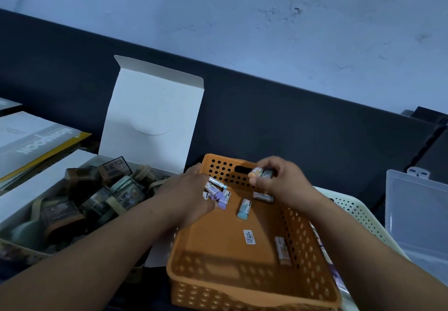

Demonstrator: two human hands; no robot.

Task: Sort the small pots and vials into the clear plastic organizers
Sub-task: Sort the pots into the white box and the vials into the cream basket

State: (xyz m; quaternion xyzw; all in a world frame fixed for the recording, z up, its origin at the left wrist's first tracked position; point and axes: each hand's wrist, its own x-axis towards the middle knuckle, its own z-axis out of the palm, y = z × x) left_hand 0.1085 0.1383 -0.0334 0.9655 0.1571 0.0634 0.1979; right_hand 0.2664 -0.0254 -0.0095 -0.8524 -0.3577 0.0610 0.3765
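The orange perforated plastic basket (pixel 242 293) sits nearest, and it serves as a catch-all, so the loose vials in it point in no common direction. A pale-labelled small vial (pixel 282 250) lies flat by the right wall, its long axis running near to far. Further in, a teal-capped small vial (pixel 244 210) also lies flat, cap toward the person and body angled slightly right. Over the far half, the left hand (pixel 186 196) curls its fingers round a cluster of purple-capped vials (pixel 219 195), caps mostly pointing down and right, probably gathered so that several can be carried at once. The right hand (pixel 281 177) pinches an orange-capped vial (pixel 260 172) between thumb and fingertips, held crosswise with the cap to the left. Left of the basket, dark square pots (pixel 101 189) crowd an open white cardboard box (pixel 150 107). The clear plastic organizer (pixel 417 213) stands well apart on the right, with nothing visible in it.
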